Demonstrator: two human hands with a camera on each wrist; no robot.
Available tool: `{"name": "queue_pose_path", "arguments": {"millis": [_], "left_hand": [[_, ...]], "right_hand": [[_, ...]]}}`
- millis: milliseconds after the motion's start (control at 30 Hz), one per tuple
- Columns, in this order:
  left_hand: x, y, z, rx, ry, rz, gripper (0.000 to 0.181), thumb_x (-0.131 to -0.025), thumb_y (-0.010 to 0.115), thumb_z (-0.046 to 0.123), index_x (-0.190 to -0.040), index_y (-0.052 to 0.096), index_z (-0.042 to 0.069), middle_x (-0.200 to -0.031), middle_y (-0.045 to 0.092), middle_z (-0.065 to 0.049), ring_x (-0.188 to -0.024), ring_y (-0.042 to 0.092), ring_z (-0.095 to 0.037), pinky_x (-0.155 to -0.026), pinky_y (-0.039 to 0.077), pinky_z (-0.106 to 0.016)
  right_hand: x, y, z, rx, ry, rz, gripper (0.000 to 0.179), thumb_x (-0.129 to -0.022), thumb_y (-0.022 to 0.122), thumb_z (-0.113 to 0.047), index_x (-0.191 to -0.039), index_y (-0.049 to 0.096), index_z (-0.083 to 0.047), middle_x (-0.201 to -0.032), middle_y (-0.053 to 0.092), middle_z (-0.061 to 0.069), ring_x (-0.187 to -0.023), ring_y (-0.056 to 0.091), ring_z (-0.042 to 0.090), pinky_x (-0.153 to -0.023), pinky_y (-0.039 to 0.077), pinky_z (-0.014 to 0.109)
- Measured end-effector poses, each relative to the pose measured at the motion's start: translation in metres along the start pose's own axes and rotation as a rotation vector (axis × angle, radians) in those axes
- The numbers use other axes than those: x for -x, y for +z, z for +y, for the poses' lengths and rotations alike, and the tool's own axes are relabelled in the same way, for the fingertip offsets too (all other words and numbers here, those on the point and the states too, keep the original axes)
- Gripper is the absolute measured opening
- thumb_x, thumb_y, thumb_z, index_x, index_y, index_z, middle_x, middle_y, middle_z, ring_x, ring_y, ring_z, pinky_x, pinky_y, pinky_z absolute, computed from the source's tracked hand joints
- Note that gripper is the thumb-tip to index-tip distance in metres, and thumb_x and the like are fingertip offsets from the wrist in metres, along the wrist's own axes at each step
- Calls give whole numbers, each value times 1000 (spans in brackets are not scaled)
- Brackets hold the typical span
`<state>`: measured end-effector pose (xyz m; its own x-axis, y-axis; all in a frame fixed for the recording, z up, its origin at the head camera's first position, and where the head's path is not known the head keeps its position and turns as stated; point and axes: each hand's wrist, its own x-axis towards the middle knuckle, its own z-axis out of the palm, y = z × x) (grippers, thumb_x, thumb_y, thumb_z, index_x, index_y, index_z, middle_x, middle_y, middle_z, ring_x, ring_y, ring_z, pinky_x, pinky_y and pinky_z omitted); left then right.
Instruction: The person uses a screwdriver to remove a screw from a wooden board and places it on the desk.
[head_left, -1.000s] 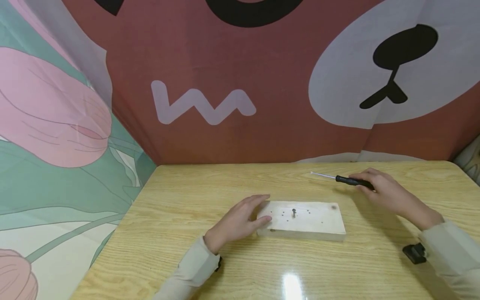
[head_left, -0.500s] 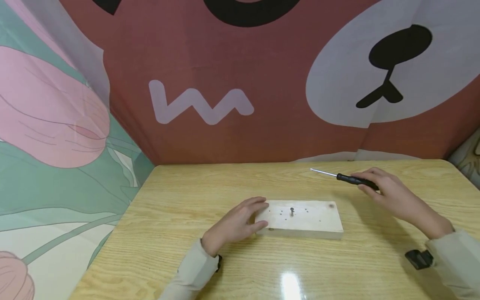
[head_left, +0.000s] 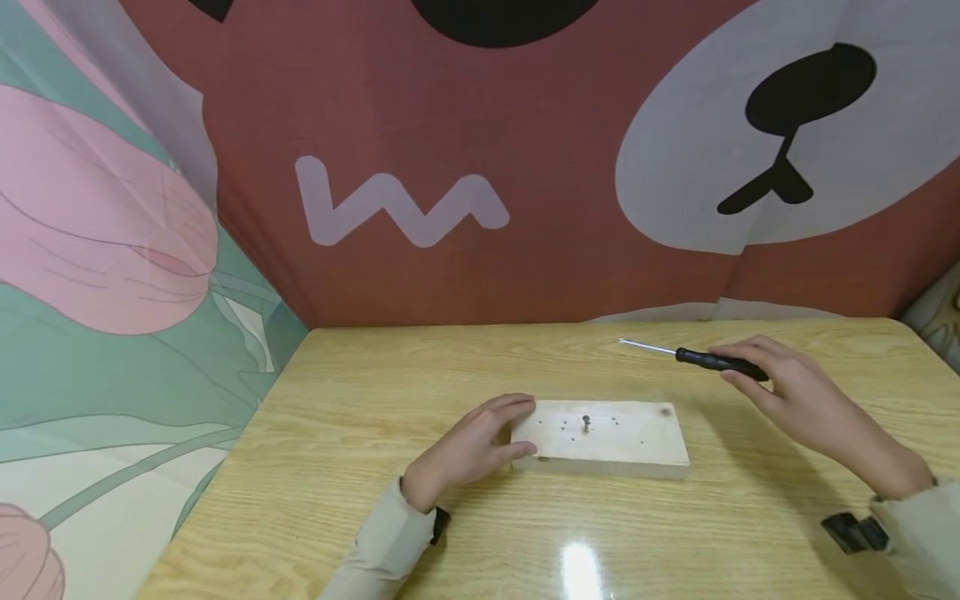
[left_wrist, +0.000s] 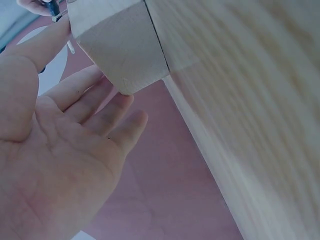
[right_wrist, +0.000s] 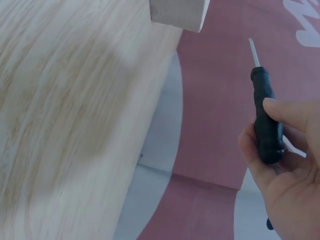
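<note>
A pale wooden block lies flat on the table in the head view, with several small holes in its top. One screw stands upright near the middle of that top. My left hand holds the block's left end, thumb at the near side and fingers at the far side. In the left wrist view, the fingertips touch the edge of the block's end. Beyond the block to the right, my right hand grips a screwdriver by its black handle. Its metal shaft points left, above the table and apart from the screw.
The wood-grain table extends around the block. A red cloth backdrop with a cartoon face rises behind its far edge, and a floral cloth stands along the left. Black devices sit at both wrists, the right one below its sleeve.
My right hand has drifted slightly to the right with the screwdriver, still pointing left. The left hand stays on the block's left end, and the block and screw have hardly shifted.
</note>
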<state>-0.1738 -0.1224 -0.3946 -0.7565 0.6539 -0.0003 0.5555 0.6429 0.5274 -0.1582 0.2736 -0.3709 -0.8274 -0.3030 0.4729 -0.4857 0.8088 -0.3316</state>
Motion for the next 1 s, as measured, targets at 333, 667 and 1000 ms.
{"name": "queue_pose_path", "arguments": {"millis": [333,667,1000], "left_hand": [[-1,0,0,25,-25,-17,58,-99,62,34,-148,46,10,-158,39,-3,-147,36,-21,-119,36,-42],[0,1,-1,29,-26,-19,58,-99,62,34,-149,45,10,-158,39,-3,-147,36,-21,-119,36,-42],[-1,0,1,26,-28,-27,58,-99,62,34,-149,46,10,-158,39,-3,-147,35,-21,-119,36,-42]], "right_hand": [[-1,-4,-12,-25,-20,94,29,-89,72,-3,-118,69,-5,-109,68,13,-76,43,-7,-49,32,16],[-6,-8,-22,-41,-36,174,26,-85,76,-3,-110,72,-6,-103,70,14,-74,48,-13,-47,35,12],[-9,-9,-36,-67,-25,250,29,-75,82,0,-100,76,-13,-96,74,8,-71,47,-14,-48,32,11]]}}
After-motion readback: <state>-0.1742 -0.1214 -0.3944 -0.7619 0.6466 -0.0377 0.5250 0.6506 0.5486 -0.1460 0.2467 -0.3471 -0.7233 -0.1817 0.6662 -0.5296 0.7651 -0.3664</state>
